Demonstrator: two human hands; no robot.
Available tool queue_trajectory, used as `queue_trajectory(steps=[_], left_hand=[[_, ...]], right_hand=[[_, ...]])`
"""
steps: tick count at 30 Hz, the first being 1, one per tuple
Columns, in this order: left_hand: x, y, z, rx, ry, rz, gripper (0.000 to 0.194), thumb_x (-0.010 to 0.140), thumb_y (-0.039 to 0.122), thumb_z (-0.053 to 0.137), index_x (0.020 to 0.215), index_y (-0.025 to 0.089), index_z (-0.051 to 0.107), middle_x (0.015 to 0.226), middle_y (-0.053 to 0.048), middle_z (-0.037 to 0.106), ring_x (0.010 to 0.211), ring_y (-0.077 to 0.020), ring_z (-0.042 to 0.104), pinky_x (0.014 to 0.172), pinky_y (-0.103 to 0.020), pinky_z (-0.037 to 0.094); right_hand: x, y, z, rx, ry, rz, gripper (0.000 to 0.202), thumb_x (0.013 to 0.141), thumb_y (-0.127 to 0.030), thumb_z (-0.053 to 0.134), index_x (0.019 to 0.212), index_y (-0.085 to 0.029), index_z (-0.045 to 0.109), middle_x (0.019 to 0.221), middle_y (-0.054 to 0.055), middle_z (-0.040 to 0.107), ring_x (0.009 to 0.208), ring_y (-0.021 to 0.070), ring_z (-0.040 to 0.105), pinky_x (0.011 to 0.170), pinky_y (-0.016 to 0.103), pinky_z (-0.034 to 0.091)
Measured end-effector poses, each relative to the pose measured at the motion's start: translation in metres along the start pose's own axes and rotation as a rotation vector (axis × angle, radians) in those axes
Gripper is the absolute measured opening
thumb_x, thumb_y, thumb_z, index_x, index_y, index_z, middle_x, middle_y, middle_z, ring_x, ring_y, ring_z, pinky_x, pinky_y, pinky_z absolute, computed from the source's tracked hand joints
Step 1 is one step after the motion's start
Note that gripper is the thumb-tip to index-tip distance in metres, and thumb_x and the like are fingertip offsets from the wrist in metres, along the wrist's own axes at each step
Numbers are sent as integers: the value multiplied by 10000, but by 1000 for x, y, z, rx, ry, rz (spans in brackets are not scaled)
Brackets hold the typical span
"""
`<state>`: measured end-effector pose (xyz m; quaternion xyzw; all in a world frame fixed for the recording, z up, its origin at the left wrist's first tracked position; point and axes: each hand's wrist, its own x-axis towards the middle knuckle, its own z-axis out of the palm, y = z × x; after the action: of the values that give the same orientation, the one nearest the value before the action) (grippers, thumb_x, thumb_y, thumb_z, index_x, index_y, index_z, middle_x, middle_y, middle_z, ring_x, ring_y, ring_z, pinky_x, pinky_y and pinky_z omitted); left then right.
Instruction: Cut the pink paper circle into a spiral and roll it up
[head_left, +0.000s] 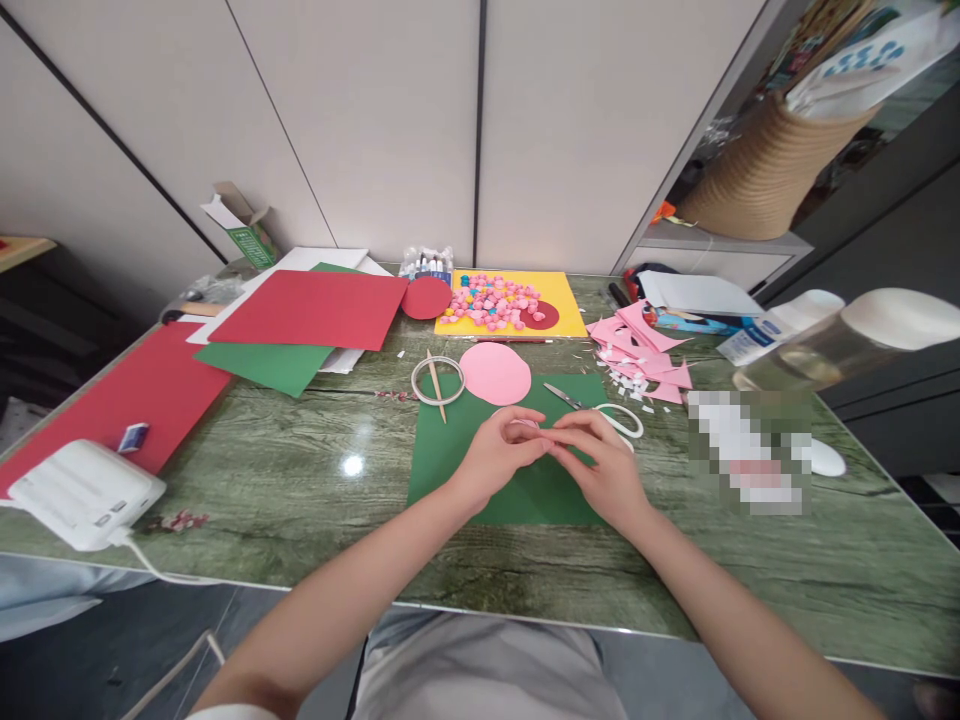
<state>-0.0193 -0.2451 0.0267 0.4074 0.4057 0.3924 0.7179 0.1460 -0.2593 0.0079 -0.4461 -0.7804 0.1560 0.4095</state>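
My left hand and my right hand meet fingertip to fingertip over a sheet of green paper. Both have their fingers closed in a pinch. Whatever lies between them is hidden or too small to name. Just beyond my left hand lies a pink paper circle, partly on the green sheet. Scissors with white handles rest beyond my right hand, which partly covers them. To the left of the pink circle are a ring of tape and a pointed wooden stick lying across it.
Small crumpled paper balls cover yellow card at the back. Pink paper scraps lie to the right. Red sheets, a red circle and a white power adapter are left. A clear bottle stands right.
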Motion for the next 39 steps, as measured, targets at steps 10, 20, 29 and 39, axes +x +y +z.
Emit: queue_trajectory(steps=[10,20,29,39], left_hand=[[-1,-4,0,7,-23,29,284,659,214,702,909,164,579,823,-26,629,770,-111,579,734,-249,436],[-1,-4,4,5,-60,23,258,630,184,712,848,160,576,796,-26,611,802,-138,590,760,-276,450],[0,-6,3,4,-60,43,269,616,179,727,838,154,578,799,-26,612,784,-132,591,763,-275,451],[-1,1,1,-52,7,4,300,610,211,734,874,157,602,852,-36,640,800,-125,583,754,-261,425]], right_hand=[[-1,1,0,-20,45,-4,141,855,-223,547,906,-268,670,909,49,554,835,189,577,701,341,491],[-2,0,0,-37,48,50,87,800,-204,594,719,-218,567,868,31,529,811,181,560,692,327,465],[-1,-1,-1,-21,18,47,99,780,-177,599,716,-220,537,861,23,504,793,175,549,687,314,467],[1,0,-3,-21,29,30,79,833,-246,578,872,-260,645,888,39,549,807,191,572,687,340,485]])
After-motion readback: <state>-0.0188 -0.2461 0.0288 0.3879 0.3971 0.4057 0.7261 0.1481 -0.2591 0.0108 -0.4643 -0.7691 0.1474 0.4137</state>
